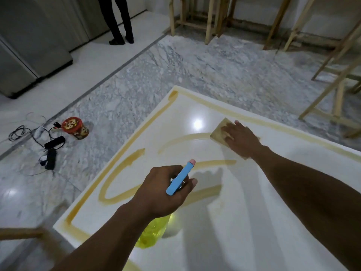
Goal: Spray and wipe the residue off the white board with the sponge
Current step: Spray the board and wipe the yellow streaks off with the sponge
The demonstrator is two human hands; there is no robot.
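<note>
While left hand grips blue-topped yellow spray bottle, flat-fingered right hand presses tan rectangular sponge on glossy white board: looks mid-wipe, amber residue arc beside sponge next.

A grey-veined marble floor carries a round red printed tin, black power adapters tangled in thin cables just beside it, and pale wooden frames. The glossy white board, streaked with yellow-brown residue, bears a tan rectangular sponge.

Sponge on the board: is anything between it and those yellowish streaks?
Nothing visible does. The sponge, under the right hand, sits at the end of one curved streak; only the left hand holding the spray bottle overlaps the nearer streaks in view.
</note>
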